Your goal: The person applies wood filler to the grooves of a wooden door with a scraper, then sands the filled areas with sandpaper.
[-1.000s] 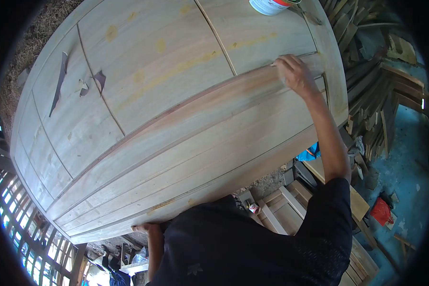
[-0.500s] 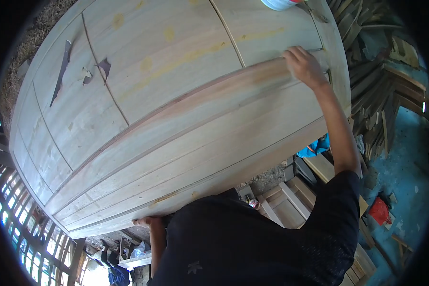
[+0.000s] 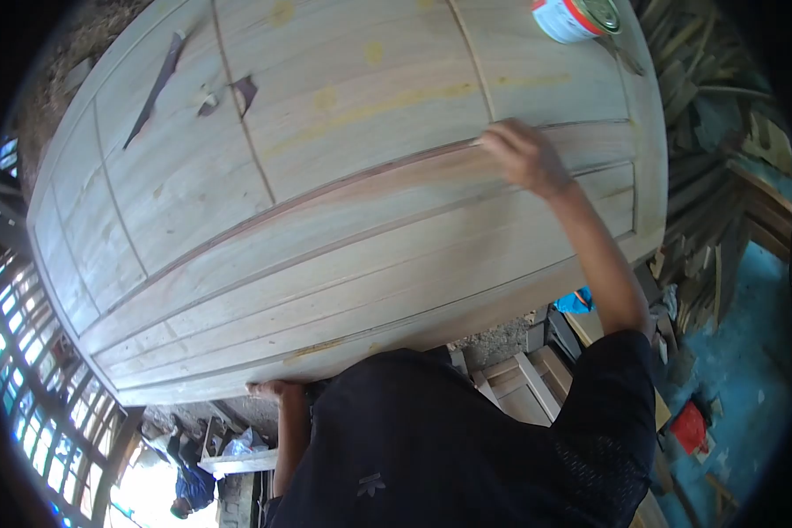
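Note:
A large pale wooden panel [image 3: 370,290] with grooves and raised mouldings fills the view. My right hand [image 3: 526,158] is closed on its upper middle, fingertips pressed at a dark groove beside a reddish moulding strip [image 3: 387,176]. Whatever those fingers may hold is too small to make out. At the panel's near edge, lower left, my left hand [image 3: 275,389] grips the rim with its fingers on top. Torn dark sandpaper pieces [image 3: 156,88] [image 3: 245,93] lie on the upper left of the panel.
An open-topped-looking can [image 3: 565,19] stands at the panel's top right. Scrap wood [image 3: 695,202] is piled on the right, near a red item [image 3: 688,427] on the floor. Wooden frames [image 3: 524,387] lie below the panel. Another person [image 3: 192,484] is at the lower left.
My right hand has moved left along the moulding, away from the panel's right end. The view has shifted, showing more of the can. My left hand still grips the near edge.

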